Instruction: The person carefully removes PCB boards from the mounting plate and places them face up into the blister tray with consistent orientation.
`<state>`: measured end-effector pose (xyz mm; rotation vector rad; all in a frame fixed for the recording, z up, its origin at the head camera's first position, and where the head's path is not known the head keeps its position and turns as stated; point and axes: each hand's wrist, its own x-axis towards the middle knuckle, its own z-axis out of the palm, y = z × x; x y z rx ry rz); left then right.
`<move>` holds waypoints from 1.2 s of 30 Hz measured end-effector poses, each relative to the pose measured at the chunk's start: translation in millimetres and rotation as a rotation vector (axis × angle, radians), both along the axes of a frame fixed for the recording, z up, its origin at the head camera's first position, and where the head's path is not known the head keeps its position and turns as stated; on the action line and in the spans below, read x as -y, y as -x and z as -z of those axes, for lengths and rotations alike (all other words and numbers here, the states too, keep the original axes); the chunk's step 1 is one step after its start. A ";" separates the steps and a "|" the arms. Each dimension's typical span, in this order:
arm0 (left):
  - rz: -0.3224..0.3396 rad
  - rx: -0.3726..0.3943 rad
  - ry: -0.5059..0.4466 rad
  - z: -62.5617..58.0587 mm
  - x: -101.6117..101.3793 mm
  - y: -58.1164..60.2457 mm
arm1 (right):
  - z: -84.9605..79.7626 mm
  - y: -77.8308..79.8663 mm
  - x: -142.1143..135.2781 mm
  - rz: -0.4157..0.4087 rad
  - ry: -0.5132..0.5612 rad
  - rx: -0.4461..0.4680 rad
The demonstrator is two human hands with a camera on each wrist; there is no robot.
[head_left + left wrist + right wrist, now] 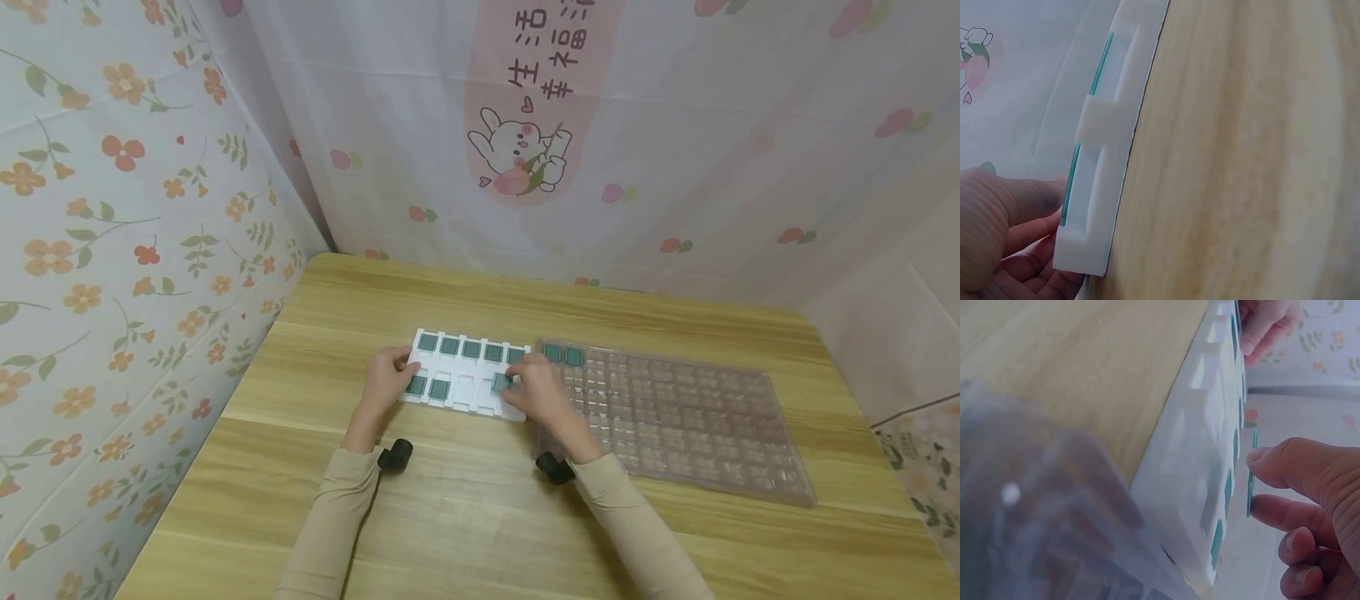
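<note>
A white tray point(467, 370) with square pockets lies at mid-table. Green square chips point(472, 349) fill its far row, and two more chips point(438, 389) sit at the left of the near row. At the tray's left end my left hand point(385, 379) holds the edge, thumb along the top; in the left wrist view its fingers point(1029, 234) curl beside the end. My right hand point(543, 388) pinches one thin green chip point(1251, 472) between thumb and index finger. That chip is just above the right part of the tray, apart from it in the right wrist view.
Right of the white tray lies a large clear plastic tray point(678, 412) with many pockets. Two green chips point(573, 357) sit in its far left corner. Flowered cloth point(120, 250) hangs at the left and another printed cloth hangs behind the wooden table point(450, 517).
</note>
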<state>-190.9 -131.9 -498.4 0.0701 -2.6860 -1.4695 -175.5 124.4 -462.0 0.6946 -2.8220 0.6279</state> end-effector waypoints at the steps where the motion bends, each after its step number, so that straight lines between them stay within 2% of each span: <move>1: 0.003 -0.009 0.006 0.2 0.2 0.2 | -0.7 0.3 -0.8 0.001 -0.002 0.004; 9: 0.017 -0.067 0.038 1.1 1.2 1.7 | -5.7 1.9 -7.3 0.014 0.009 0.052; 22: 0.014 -0.033 0.026 0.5 0.5 1.1 | -6.3 2.4 -21.7 0.030 0.007 0.059; 36: 0.010 -0.041 0.017 1.6 0.6 0.7 | -6.2 5.9 -41.5 0.036 0.030 0.088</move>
